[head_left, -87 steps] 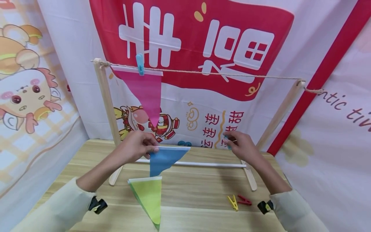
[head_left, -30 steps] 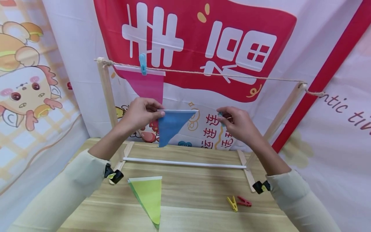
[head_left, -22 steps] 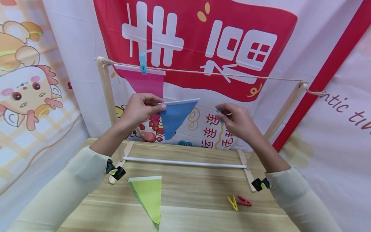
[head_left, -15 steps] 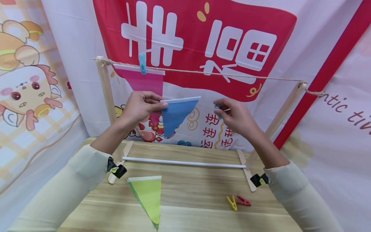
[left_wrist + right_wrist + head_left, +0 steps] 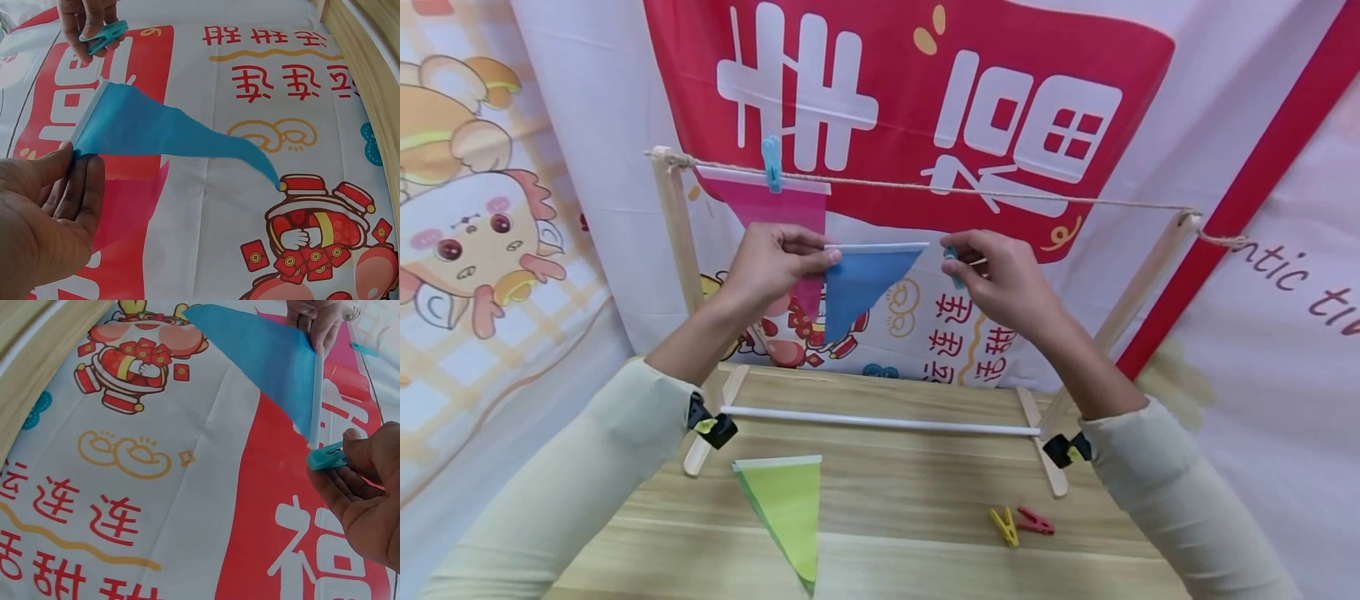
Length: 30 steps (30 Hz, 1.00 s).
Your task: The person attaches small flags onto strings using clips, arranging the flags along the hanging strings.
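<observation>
My left hand (image 5: pixel 778 262) pinches the left end of the white top strip of a blue pennant flag (image 5: pixel 865 283), which hangs point down below the twine (image 5: pixel 1000 193). In the left wrist view the blue flag (image 5: pixel 156 128) curls toward its tip. My right hand (image 5: pixel 1003 275) pinches a teal clothespin (image 5: pixel 326 457) between thumb and fingers, just off the flag's free right corner. On the twine at the left, a light blue clothespin (image 5: pixel 772 164) holds a pink pennant flag (image 5: pixel 782 208), partly hidden behind my left hand.
A wooden frame with a left post (image 5: pixel 676 233) and right post (image 5: pixel 1138 283) carries the twine; a white rod (image 5: pixel 880 421) joins its feet. On the table (image 5: pixel 917 558) lie a yellow-green pennant (image 5: pixel 786 508), a yellow clothespin (image 5: pixel 1003 527) and a red clothespin (image 5: pixel 1036 521). A printed cloth hangs behind.
Both hands have risen from near the table toward the twine, the left with the blue flag, the right with the teal clothespin. The right hand has moved left, closer to the flag's corner.
</observation>
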Motion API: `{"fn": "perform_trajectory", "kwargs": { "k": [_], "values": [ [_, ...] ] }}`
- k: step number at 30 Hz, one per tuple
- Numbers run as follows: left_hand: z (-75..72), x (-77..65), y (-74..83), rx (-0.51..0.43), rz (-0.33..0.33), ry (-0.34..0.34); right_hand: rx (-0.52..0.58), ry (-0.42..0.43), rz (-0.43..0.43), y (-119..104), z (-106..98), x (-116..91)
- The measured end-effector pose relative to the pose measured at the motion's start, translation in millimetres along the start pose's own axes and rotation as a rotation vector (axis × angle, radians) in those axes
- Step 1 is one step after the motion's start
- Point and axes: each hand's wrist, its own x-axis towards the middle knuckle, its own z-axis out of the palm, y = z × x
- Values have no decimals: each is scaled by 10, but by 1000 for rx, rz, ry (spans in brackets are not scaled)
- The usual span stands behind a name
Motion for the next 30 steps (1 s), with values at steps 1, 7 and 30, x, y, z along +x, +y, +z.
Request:
{"fn": "perform_trajectory", "kwargs": {
  "k": [1, 7, 30],
  "values": [
    [5, 5, 11, -10, -4, 1, 4, 3, -6, -16, -5, 11],
    [21, 35, 34, -58, -11, 31, 30, 31, -73, -107, -22, 88],
    [102, 89, 83, -203, 1, 112, 109, 177, -161, -409, -100, 386]
  ]
}}
